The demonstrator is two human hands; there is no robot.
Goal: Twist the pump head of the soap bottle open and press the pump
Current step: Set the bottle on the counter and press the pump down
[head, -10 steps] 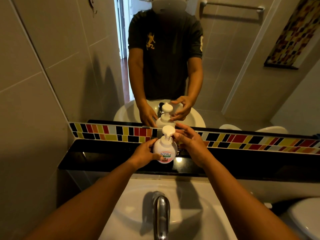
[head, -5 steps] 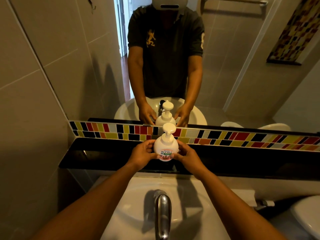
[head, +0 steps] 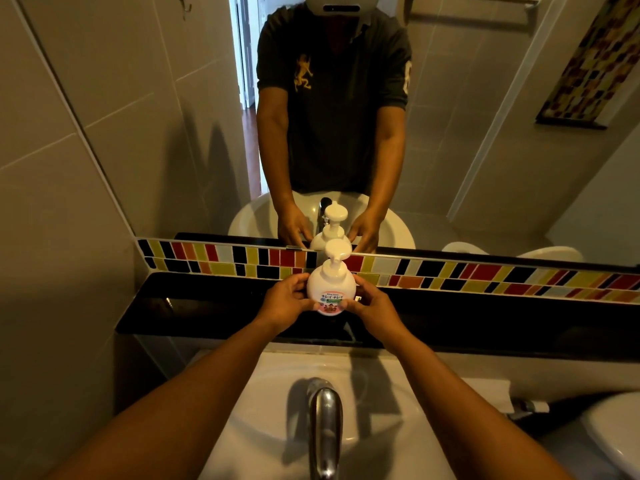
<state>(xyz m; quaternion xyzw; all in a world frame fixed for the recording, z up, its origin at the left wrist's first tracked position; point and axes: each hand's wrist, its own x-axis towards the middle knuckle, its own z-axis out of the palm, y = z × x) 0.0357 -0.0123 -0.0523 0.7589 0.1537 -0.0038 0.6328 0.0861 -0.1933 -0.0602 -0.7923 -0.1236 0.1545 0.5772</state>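
Note:
A round white soap bottle (head: 330,284) with a coloured label stands on the black shelf (head: 207,306) below the mirror. Its white pump head (head: 339,251) is raised on a thin stem above the collar. My left hand (head: 285,297) wraps the bottle's left side. My right hand (head: 372,303) cups its right side and lower front. Neither hand touches the pump head. The mirror repeats the bottle and both hands from behind.
A chrome tap (head: 325,420) rises over the white basin (head: 263,410) below my arms. A strip of coloured tiles (head: 485,277) runs behind the shelf. A white toilet (head: 613,431) sits at the lower right. Grey tiled wall closes in on the left.
My right hand has dropped from the pump head to the bottle's right side. Both hands now hold the body, and the view has tilted slightly down.

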